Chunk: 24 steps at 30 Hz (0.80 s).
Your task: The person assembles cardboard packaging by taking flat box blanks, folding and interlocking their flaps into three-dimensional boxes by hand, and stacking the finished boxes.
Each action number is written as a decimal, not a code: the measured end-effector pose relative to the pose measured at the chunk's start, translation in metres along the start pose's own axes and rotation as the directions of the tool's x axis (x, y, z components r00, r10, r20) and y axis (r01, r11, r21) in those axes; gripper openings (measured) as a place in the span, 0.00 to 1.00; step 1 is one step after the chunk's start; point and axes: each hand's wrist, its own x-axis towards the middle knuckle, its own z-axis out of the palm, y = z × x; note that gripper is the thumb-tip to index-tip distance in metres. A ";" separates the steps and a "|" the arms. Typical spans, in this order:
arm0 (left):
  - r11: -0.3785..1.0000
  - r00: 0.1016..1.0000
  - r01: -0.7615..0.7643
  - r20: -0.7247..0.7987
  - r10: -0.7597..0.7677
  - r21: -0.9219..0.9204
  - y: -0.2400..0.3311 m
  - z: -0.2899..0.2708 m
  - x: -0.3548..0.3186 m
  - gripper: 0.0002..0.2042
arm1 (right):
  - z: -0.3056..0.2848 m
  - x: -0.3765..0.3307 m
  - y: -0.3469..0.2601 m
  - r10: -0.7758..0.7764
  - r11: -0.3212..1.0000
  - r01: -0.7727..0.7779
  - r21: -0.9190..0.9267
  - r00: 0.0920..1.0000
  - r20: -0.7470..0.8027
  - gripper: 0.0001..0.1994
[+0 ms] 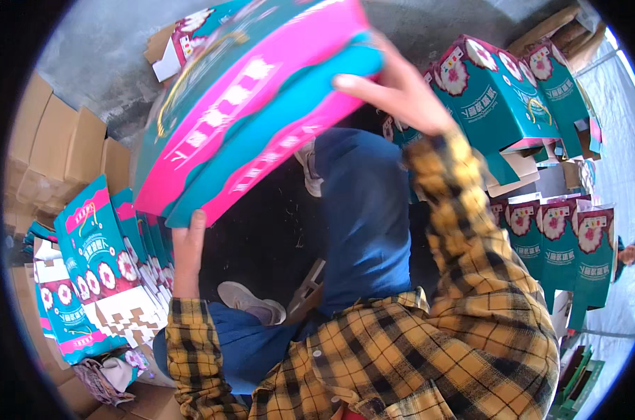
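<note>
Nearest the camera, two sleeves of yellow-and-black plaid rise from the lower edge, over blue trousers and a pale shoe (251, 302) on dark ground. The left hand (188, 248) reaches up to the lower corner of a large flat carton (254, 105), teal with a broad pink band and pale lettering; its thumb lies against the carton's edge while the other fingers are hidden behind the card, so it seems to clasp that corner. The right hand (398, 91) is spread against the carton's upper right end, fingers wrapped over the edge, holding it too.

The carton is held up between both hands, above the knees. Its long axis runs on a slant, from the lower left by the left hand up to the upper right by the right hand, with the printed face turned toward the camera and a thin cord handle (191, 77) showing near its upper left side.

Left of the carton and lower, a row of flat folded cartons (97, 245) of the same teal and pink, printed with flowers, leans in a stack, white tabs showing at the bottom. Farther left of the carton, plain brown cardboard boxes (58, 147) are piled. Right of the carton, assembled teal boxes (492, 91) with flower prints stand tilted, and below them more flat teal cartons (562, 245) stand upright. Beyond the carton lies a grey concrete floor (100, 49).
</note>
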 end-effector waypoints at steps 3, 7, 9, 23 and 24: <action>0.943 0.948 -0.315 0.091 0.306 0.110 0.066 0.047 0.002 0.16 | -0.050 -0.074 -0.027 -0.026 1.000 0.022 -0.017 0.955 -0.294 0.30; 0.892 0.826 -0.440 0.343 0.446 -0.101 0.142 0.151 0.019 0.16 | -0.247 -0.218 0.036 -0.320 0.781 -0.226 -0.582 0.655 -0.685 0.25; 0.786 0.727 -0.613 0.333 0.601 -0.079 0.137 0.193 0.036 0.34 | -0.236 -0.207 0.018 -0.137 0.989 0.041 -0.140 0.595 -0.792 0.25; 0.789 0.677 -0.614 0.506 0.535 -0.013 0.201 0.415 0.007 0.41 | -0.301 -0.251 0.036 -0.474 0.422 -0.636 -0.646 0.453 -0.755 0.31; 0.747 0.663 -0.664 0.491 0.565 0.037 0.200 0.422 0.012 0.41 | -0.281 -0.246 0.030 -0.577 0.372 -0.604 -0.704 0.444 -0.686 0.31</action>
